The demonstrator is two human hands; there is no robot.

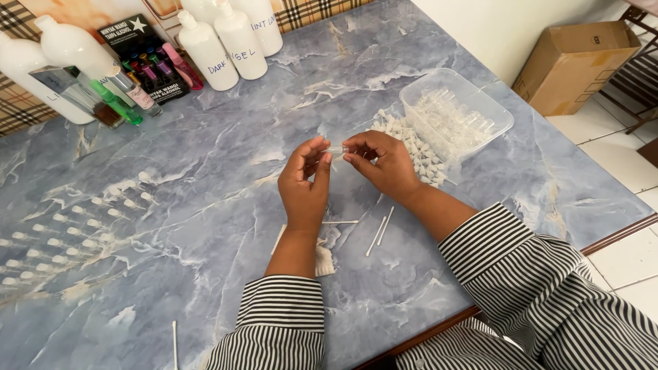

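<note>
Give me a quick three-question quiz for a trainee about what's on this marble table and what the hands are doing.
1. True or false: both hands pinch one small clear vial between their fingertips, above the table.
2. What lies heaped beside the clear plastic tub? A) white caps B) coins C) screws
3. Which side of the table holds the rows of small capped vials, the person's left or right?

Key: 1 true; 2 A, the white caps; 3 left.
</note>
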